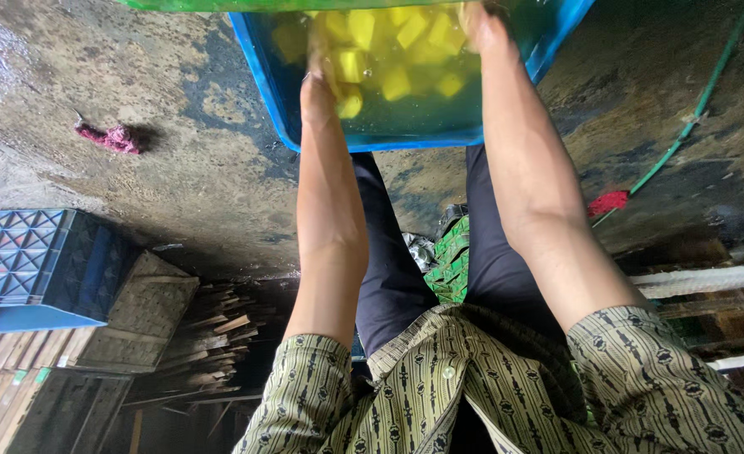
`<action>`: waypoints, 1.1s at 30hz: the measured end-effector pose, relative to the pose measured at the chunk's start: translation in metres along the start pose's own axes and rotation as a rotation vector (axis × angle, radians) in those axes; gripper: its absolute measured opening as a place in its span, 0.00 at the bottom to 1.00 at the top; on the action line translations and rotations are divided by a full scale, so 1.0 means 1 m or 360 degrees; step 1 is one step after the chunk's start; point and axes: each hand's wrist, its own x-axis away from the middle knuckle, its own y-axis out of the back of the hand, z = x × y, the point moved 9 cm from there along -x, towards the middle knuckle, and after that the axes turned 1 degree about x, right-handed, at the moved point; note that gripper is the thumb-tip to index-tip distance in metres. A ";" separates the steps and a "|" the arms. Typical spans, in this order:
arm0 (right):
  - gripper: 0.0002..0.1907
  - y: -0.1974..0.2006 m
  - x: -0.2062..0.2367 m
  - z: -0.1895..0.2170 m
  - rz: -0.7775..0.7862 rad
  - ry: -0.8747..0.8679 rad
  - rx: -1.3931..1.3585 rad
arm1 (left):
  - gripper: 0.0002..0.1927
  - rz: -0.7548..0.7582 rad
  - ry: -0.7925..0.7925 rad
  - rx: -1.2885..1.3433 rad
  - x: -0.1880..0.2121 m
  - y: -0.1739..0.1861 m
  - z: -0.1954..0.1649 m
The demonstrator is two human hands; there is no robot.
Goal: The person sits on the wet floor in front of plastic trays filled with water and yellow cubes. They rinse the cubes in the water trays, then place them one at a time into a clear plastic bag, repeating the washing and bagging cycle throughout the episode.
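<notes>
A blue plastic tub (264, 80) stands on the wet floor in front of me, filled with water and several yellow cubes (398, 82). My left hand (320, 65) is under the water among the cubes at the tub's left side, with one cube against its fingers. My right hand (478, 25) is dipped in at the tub's far right, partly cut off by the frame's top edge. The water and the frame edge hide whether either hand grips anything. Both forearms are bare and reach out over my knees.
The concrete floor (178, 101) is wet. On it lie a pink rag (111, 137), a red rag (609, 202) and a green hose (683, 126). A blue crate (27, 261) and a stack of wooden slats (212, 328) are at the left.
</notes>
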 end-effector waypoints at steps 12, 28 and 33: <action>0.49 -0.029 0.011 0.017 0.0250 -0.0116 -0.0474 | 0.47 0.0070 -0.0082 0.0012 0.001 -0.020 0.000; 0.58 -0.070 0.080 0.111 0.1250 -0.0070 -0.1255 | 0.35 -0.0080 0.0567 0.0536 0.024 -0.001 0.024; 0.58 -0.077 0.079 0.103 0.1122 -0.0226 -0.1114 | 0.40 -0.0125 0.0796 0.0647 0.044 0.007 0.036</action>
